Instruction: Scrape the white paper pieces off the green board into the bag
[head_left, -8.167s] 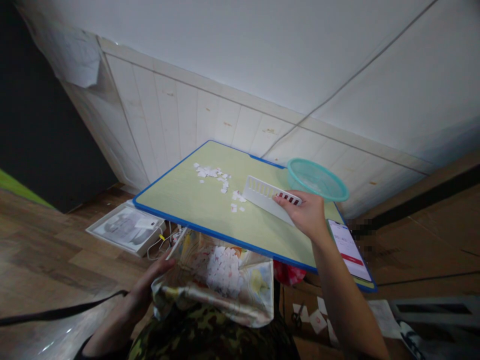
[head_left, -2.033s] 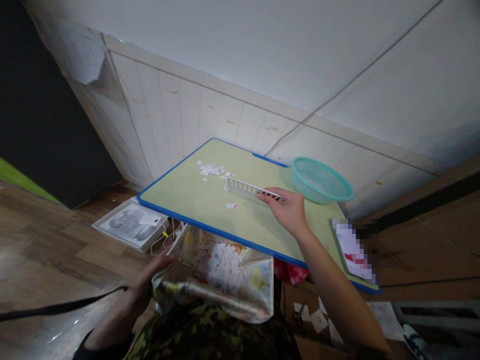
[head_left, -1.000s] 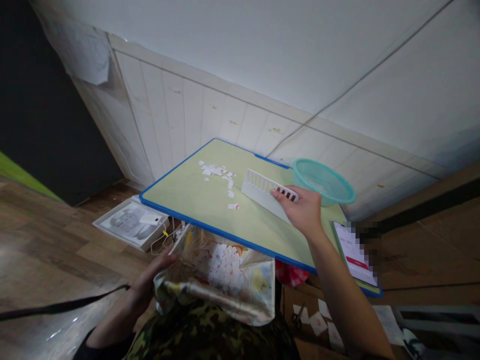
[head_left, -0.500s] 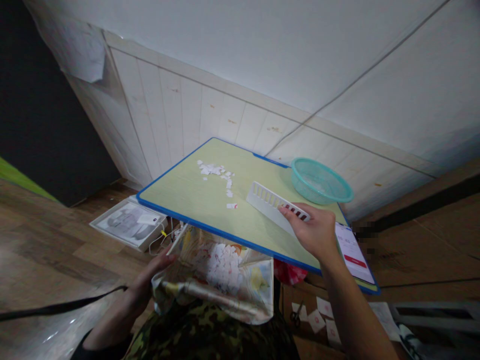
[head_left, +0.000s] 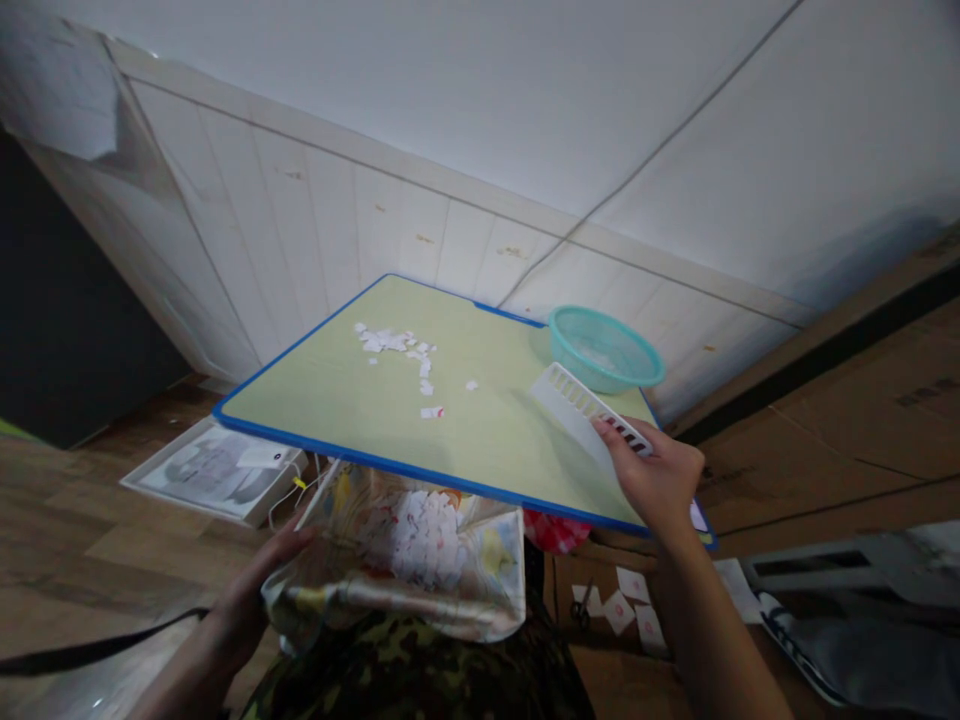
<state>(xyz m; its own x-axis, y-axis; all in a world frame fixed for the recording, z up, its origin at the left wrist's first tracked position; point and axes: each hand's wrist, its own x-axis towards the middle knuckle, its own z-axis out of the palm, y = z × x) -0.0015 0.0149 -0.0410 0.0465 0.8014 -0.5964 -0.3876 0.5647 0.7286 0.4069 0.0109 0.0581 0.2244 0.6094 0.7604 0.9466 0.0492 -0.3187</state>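
My right hand grips a white slotted plastic piece near the right front of the green table with a blue edge. White paper scraps lie scattered on the table's middle and far left. Below the table's front edge my left hand holds open a patterned cloth bag that has many white scraps inside.
A teal plastic basin stands at the table's far right. A white box with a cable lies on the wooden floor to the left. Paper cards and scissors lie under the table. White panelled wall behind; cardboard to the right.
My right hand has drawn the slotted piece to the right, away from the scraps, toward the basin. The view has shifted rightward. The left hand and bag stay put.
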